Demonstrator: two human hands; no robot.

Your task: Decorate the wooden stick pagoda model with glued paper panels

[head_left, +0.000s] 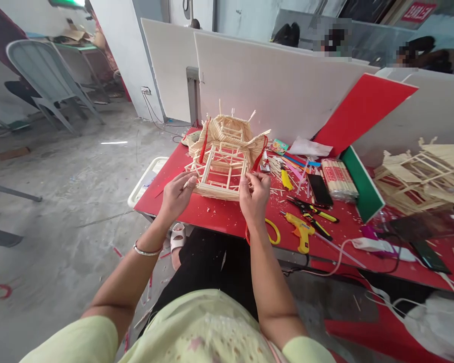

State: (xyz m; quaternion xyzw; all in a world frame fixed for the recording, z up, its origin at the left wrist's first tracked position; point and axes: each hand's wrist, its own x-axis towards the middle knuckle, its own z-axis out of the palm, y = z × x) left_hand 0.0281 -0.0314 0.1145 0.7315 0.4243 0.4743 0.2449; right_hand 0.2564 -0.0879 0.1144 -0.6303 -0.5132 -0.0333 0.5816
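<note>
A pavilion-like model built of thin pale wooden sticks (221, 190) sits near the front edge of the red table, with red tassels (205, 142) hanging from its roof corners. At its near left corner, my left hand (177, 197) is closed, thumb and fingers pinched together at the frame. My right hand (256, 195) grips the near right corner between thumb and curled fingers. Whether a loose stick is also in either pinch is hidden. Right of my right wrist lie yellow-handled scissors (274, 232), partly covered by my forearm, and a yellow glue gun (301, 232).
Black-and-yellow pliers (318, 214), a phone (320, 190), a yellow cutter (286, 179) and bundled sticks (338, 177) lie on the red table (219, 217). A second stick model (419, 174) stands far right. White boards (272, 85) rise behind. A power strip (382, 248) trails cables.
</note>
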